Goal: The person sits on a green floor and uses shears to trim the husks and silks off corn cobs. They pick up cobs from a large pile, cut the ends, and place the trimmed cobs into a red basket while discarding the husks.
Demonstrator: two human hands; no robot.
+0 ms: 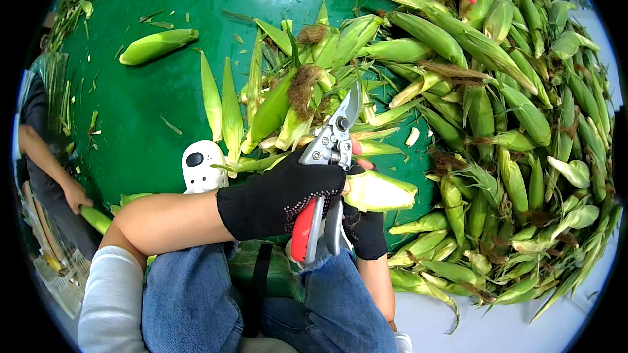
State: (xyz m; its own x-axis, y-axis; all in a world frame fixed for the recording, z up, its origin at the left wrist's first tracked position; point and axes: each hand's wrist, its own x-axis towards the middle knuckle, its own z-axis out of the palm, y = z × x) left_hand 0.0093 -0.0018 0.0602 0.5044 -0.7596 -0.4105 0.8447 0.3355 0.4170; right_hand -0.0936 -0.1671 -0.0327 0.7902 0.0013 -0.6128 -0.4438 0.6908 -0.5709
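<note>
My left hand (281, 199), in a black fingerless glove, is closed around the handles of a pair of pruning shears (339, 124) with red and grey grips. The blades point up and away from me, over the corn. Partly hidden behind the shears, my right hand (367, 232), also in a black glove, grips a pale, trimmed ear of corn (383, 193). The ear's wide end points right, and bare fingertips show just above it. Beyond both hands lies a heap of husks and brown silk (304, 91) with green leaves.
A big pile of unhusked corn (523, 131) covers the right side. One loose green ear (159, 47) lies on the green surface (163, 98) at far left. A white slipper-like thing (204, 167) is near my left forearm. Another person's hand (77, 196) touches green corn at the left edge.
</note>
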